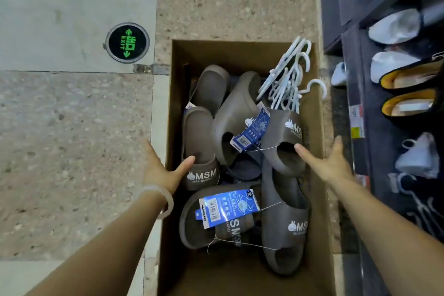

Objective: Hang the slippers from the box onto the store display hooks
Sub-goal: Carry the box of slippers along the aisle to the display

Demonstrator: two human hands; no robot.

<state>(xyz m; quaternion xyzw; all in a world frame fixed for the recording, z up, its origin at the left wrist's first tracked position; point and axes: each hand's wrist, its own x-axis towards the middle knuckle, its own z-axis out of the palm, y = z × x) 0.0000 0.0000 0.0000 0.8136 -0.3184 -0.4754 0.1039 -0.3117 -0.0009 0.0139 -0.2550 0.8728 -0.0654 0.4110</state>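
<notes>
Cardboard box (242,53): both hands' grips open, spread.

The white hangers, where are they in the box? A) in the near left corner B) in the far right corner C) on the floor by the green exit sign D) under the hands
B: the white hangers are piled in the far right corner of the box, beyond the slippers and away from both hands.
</notes>
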